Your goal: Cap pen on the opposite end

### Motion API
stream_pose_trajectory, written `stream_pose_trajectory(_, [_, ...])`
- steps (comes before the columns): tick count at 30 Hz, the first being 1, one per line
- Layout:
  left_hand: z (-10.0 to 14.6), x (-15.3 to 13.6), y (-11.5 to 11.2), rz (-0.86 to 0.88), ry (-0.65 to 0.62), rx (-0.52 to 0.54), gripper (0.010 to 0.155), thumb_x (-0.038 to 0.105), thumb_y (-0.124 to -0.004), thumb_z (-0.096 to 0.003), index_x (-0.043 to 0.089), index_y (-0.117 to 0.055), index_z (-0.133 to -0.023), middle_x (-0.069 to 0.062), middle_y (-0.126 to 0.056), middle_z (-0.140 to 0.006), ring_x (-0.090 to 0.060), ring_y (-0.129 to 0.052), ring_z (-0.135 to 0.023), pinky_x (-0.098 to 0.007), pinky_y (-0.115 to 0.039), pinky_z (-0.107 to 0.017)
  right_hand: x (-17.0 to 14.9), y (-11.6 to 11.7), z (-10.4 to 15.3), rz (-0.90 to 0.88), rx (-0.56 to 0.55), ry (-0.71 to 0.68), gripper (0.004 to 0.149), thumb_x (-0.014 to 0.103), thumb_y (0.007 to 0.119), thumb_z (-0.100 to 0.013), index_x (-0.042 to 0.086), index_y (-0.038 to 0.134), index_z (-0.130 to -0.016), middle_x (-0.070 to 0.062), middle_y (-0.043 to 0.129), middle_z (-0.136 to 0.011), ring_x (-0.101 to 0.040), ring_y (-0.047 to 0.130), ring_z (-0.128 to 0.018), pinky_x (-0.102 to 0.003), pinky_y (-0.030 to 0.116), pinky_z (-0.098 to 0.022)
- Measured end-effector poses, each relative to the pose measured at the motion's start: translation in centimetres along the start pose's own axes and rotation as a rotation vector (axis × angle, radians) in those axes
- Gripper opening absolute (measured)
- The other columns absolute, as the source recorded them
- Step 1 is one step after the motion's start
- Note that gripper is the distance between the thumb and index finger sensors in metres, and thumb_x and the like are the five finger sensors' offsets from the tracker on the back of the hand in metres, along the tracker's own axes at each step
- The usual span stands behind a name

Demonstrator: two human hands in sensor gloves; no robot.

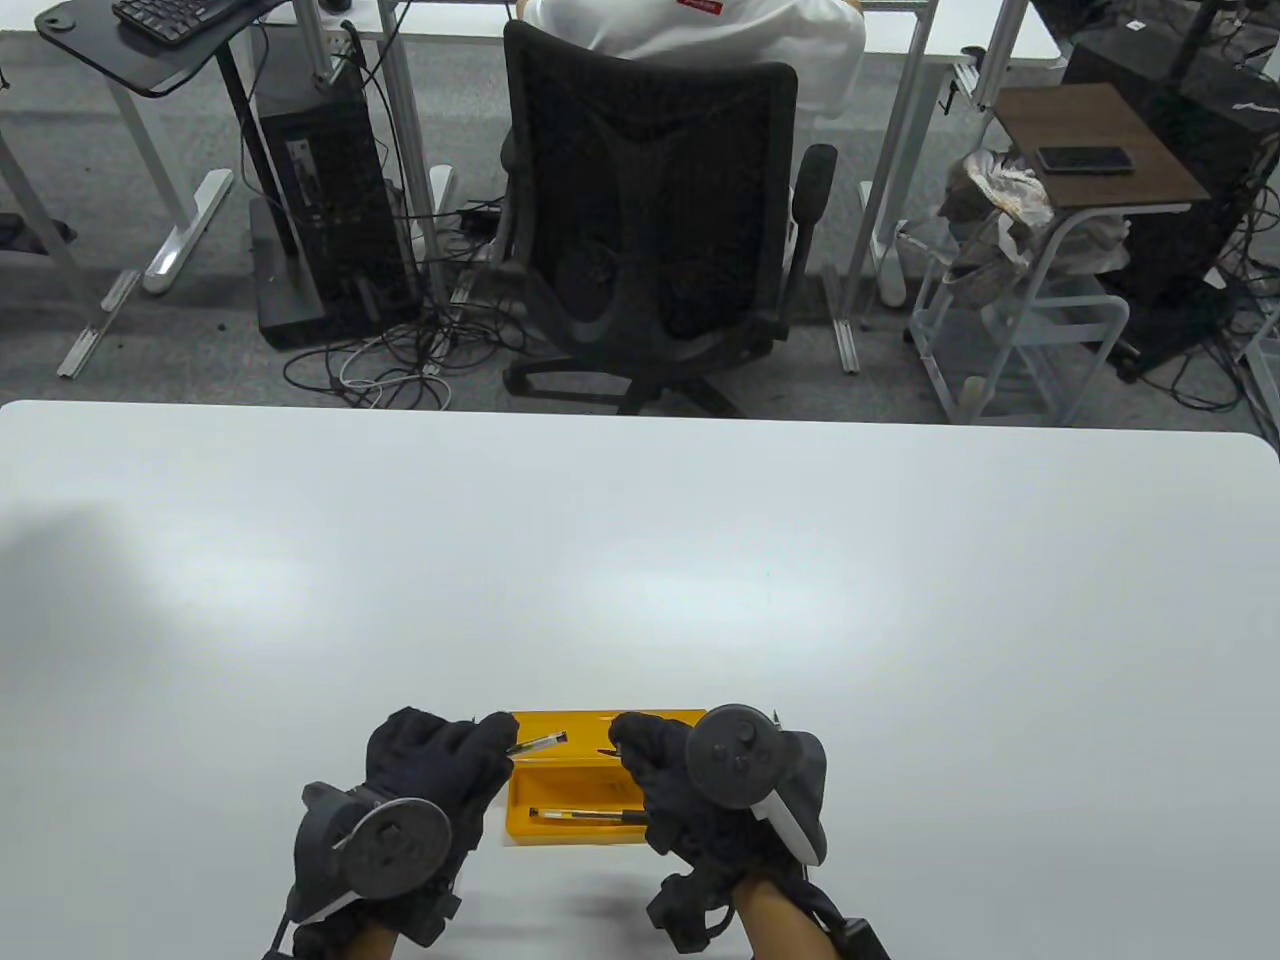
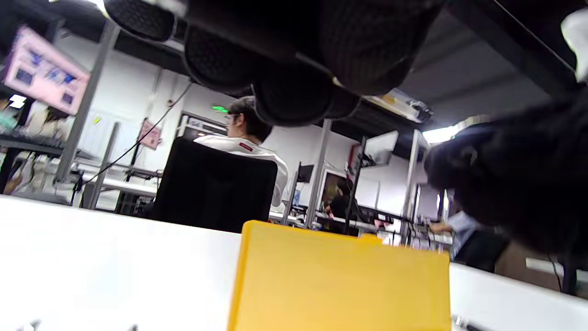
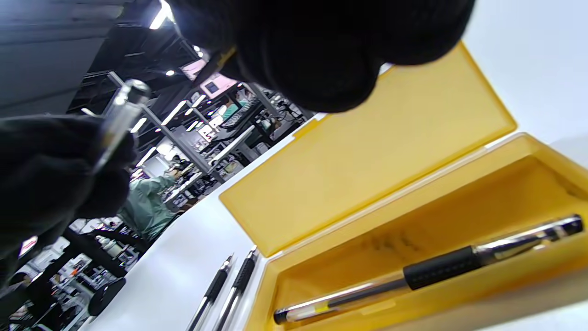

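Note:
My left hand (image 1: 497, 745) pinches a clear pen (image 1: 540, 742) above the open yellow case (image 1: 575, 838). The pen's free end points right toward my right hand. The right wrist view shows this pen (image 3: 117, 120) sticking up out of my left glove. My right hand (image 1: 625, 752) pinches a small dark cap (image 1: 606, 750) a short gap from the pen's end. The cap is mostly hidden by my fingers. A second pen (image 1: 585, 816) with a black grip lies inside the case and also shows in the right wrist view (image 3: 422, 271).
The case lid (image 3: 367, 151) lies open flat on the far side. The case's yellow wall (image 2: 340, 280) fills the low middle of the left wrist view. Two more pens (image 3: 225, 287) lie on the white table left of the case. An office chair (image 1: 650, 220) stands beyond the far edge.

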State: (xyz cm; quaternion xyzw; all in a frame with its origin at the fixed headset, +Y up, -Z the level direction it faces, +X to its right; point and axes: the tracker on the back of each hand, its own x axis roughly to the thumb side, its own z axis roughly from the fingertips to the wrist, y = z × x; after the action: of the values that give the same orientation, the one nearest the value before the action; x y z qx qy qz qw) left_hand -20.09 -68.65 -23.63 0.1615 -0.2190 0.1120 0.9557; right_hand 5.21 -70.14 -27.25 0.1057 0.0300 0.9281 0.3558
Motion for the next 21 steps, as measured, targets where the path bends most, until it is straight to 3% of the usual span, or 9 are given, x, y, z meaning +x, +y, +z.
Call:
stream_pose_trajectory(6, [-0.1,0.6,0.0,0.011,-0.025,-0.003,0.046,0.029,-0.081,-0.0515,0.016,-0.082,-0.095,-0.013,-0.093,-0.082,-0.035,-0.08,-0.074,-0.067,-0.049,-0.07,0.6,-0.1,0.2,-0.015,-0.04,-0.054,0.045,0.036,0.077,-0.041,0.019,0.089,-0.081,-0.005,0.1,-0.054,-0.014,0.099,-0.028,-0.033,0.085,-0.024])
stream_pose_trajectory(21, [-0.2,1.4,-0.3,-0.004,-0.072,-0.03,0.045,0.029,-0.081,-0.051,0.017,-0.083,-0.095,-0.012,-0.094,-0.082,-0.035,-0.081,-0.074,-0.067,-0.049,-0.071,1.2,1.1,0.5,0.048,0.003,-0.098,0.045,0.033,0.072,-0.042,0.024,0.085,-0.085,-0.005,0.095,-0.064,-0.017,0.098,-0.04,-0.036,0.085,-0.031])
